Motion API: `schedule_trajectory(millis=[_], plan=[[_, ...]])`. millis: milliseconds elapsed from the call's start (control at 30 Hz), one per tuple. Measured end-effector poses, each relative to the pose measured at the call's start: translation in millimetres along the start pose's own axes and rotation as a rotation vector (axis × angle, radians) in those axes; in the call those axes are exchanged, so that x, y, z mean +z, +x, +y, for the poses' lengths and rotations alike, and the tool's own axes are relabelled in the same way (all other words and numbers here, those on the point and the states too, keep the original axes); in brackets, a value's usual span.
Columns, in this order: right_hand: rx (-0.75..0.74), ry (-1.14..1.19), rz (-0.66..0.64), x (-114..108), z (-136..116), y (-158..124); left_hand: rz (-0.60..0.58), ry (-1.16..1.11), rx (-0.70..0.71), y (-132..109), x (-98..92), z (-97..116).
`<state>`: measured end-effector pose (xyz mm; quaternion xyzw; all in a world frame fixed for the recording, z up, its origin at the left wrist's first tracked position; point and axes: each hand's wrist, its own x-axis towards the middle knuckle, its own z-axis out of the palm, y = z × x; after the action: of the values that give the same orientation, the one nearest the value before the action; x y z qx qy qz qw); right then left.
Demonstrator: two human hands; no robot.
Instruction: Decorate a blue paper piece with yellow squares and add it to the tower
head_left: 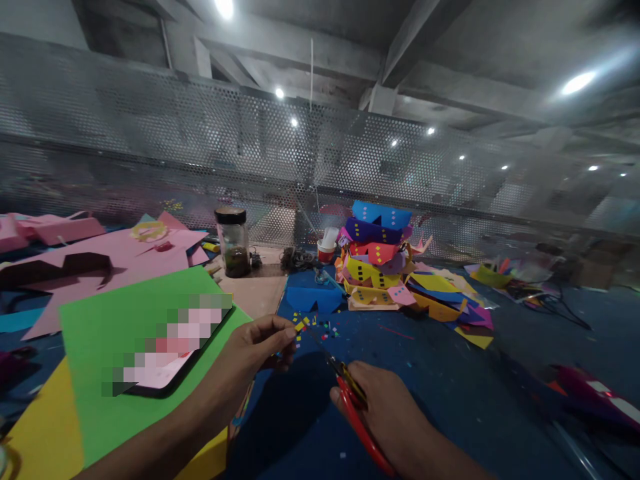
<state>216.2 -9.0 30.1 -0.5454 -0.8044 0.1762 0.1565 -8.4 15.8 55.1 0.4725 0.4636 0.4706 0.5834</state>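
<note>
Over the blue tabletop [440, 387], we hold red-handled scissors [357, 420] in our right hand [385, 397], their long axis slanting from handles at lower right to blade tips pointing forward and left. Our right fingers curl around the handles; how far the blades are parted we cannot tell. The tips come close to a small yellow paper strip [302, 325], pinched between the thumb and forefinger of our left hand [263, 341]; whether they touch it is unclear. Just beyond lie scattered paper snippets [327, 327], then a blue paper cut-out [311, 299] and, to its right, a pile of folded paper pieces [376, 275]. Left of us, a smartphone [173, 379] rests diagonally on a green sheet [95, 333], with a dark-lidded jar [233, 243] behind.
</note>
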Motion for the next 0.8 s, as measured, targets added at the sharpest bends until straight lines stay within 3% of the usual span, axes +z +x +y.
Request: schedule_trajectory(millis=[800], plan=[[0.008,0.042,0.008,-4.8,-6.0,-1.7,0.015,-0.022,0.025,-0.2,-0.2,0.0]])
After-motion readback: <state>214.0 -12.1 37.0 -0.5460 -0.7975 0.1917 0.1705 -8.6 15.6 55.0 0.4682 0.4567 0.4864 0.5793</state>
